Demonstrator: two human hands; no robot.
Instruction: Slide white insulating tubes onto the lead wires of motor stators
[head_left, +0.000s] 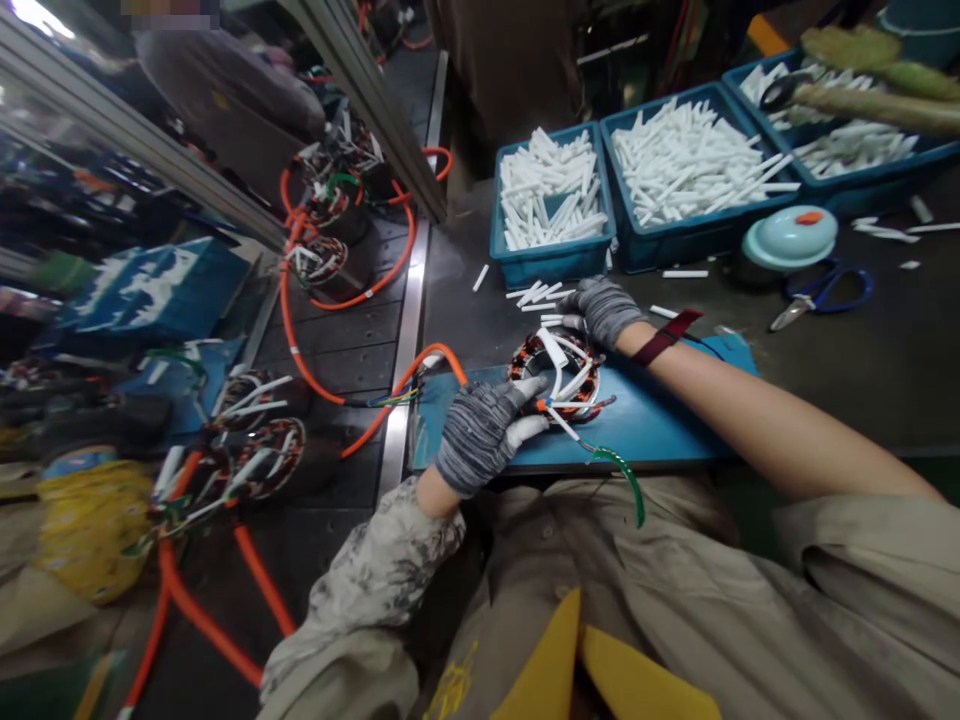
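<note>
A motor stator (pixel 591 378) with copper windings, white sleeves and a white lead ending in a green sleeve (pixel 621 470) lies on the blue mat. My left hand (pixel 480 435), in a grey knit glove with pale fingertips, grips the stator's near left side, its fingers and thumb around the lead there. Just beyond the stator is my right hand (pixel 602 312), gloved too, its fingers curled and pinched at a white sleeve (pixel 552 321). Their tips are partly hidden. Several loose white sleeves (pixel 534 293) lie beside those fingers. An orange cable (pixel 442 350) runs toward my left hand.
Blue bins (pixel 553 262) full of white sleeves stand along the back. A light-blue lidded container (pixel 789 240) and blue-handled scissors (pixel 821 295) are at right. Left of a metal rail (pixel 405 400), more stators (pixel 266 455) with orange cables sit on a conveyor. Other people work nearby.
</note>
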